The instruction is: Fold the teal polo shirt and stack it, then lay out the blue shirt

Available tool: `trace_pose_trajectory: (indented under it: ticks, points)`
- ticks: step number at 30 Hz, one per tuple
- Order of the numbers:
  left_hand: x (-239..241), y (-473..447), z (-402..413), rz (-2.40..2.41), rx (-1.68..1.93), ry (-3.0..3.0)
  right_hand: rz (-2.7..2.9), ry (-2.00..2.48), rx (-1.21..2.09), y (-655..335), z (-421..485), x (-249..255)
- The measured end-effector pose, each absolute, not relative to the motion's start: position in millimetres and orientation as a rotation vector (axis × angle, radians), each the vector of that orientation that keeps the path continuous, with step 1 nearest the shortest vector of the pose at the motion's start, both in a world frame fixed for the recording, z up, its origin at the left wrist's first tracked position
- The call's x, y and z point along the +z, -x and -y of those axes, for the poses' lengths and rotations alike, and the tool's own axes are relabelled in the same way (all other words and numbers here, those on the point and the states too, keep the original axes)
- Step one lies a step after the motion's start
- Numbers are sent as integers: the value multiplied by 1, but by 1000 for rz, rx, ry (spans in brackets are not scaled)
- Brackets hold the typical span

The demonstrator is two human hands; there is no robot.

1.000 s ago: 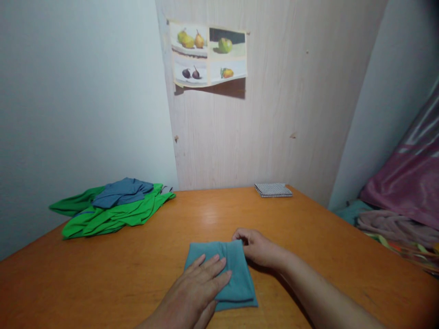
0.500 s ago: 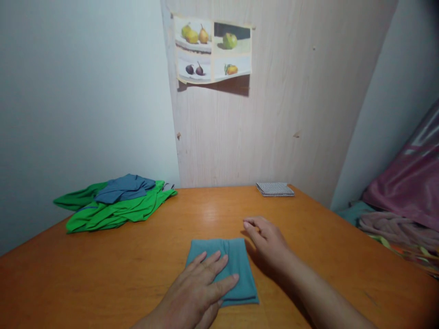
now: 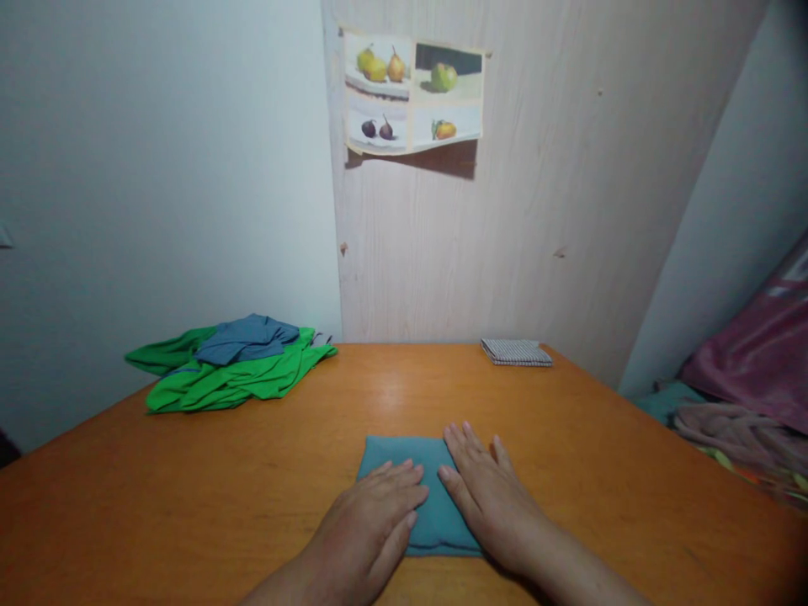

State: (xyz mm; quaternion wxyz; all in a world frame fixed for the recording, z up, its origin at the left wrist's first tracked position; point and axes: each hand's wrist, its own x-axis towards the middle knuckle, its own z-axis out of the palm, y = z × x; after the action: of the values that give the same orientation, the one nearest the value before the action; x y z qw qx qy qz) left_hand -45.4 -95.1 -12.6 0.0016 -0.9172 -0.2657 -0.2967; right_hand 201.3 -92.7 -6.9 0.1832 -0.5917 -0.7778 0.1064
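A teal cloth point(image 3: 435, 513), folded into a flat, roughly square packet, lies on the wooden table near me. My left hand point(image 3: 372, 526) rests flat over its left part, fingers stretched out. Along the packet's right edge lies my right hand point(image 3: 486, 492), open, with its thumb on the cloth and its fingers pointing away from me. Neither hand grips anything. Both hands cover parts of the cloth's sides.
On the table's far left is a loose heap of green clothing point(image 3: 233, 387) with a blue-grey garment point(image 3: 252, 338) on top. A folded striped cloth point(image 3: 516, 353) lies at the far right corner. Behind the table point(image 3: 391, 391) stands a wall with a fruit picture point(image 3: 413, 97).
My right hand has come down from beside the cloth onto its right edge, its fingers now straightened. My left hand stays on the cloth. The view has turned slightly left.
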Motion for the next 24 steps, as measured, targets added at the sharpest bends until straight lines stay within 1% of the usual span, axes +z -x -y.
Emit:
trace_pose_trajectory:
  ticks: [2, 5, 10, 12, 16, 19, 24]
  points:
    - [-13, 44, 95, 830, -906, 2897, 2190, 1685, 314, -203, 92, -2]
    - [-12, 42, 95, 868, -856, 2928, 2134, 1676, 247, -200, 92, 16]
    - [-2, 38, 98, 919, -829, 3001, 2084, 1555, 159, -170, 93, 44]
    - [4, 36, 100, 910, -868, 3037, 2131, 1556, 182, -157, 95, 42]
    - [9, 33, 103, 919, -919, 3089, 2182, 1686, 252, -149, 96, 19]
    - [6, 33, 103, 967, -982, 3093, 2165, 1739, 207, -153, 97, 6]
    - [2, 35, 107, 1090, -1100, 3004, 2205, 1763, 116, -156, 99, 1]
